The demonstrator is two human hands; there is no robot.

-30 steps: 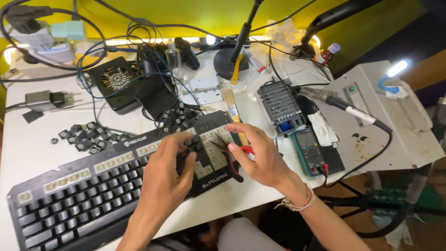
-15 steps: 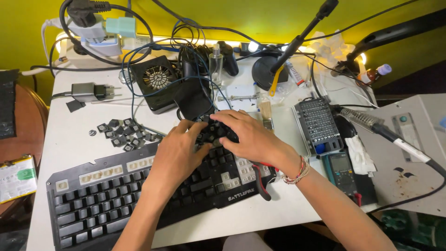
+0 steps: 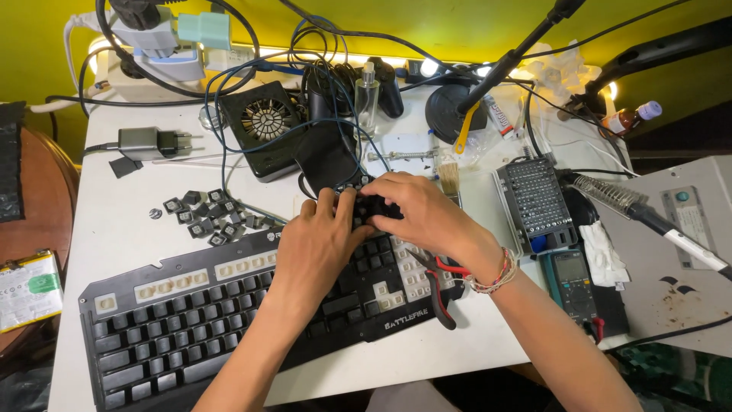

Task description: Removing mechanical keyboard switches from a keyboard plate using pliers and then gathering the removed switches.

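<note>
Since the earlier picture, both hands had slid a little toward the top edge of the black keyboard (image 3: 191,320), which lay slanted on the white tabletop (image 3: 114,221). The left hand (image 3: 320,244) rested on the keys, fingers bent down. The right hand (image 3: 415,210) curled over the keyboard's far right corner; I could not tell if its grip pinched a key. Loose keycaps (image 3: 202,217) lay just beyond the keyboard. Red-handled pliers (image 3: 438,278) lay on the keys under the right wrist.
</note>
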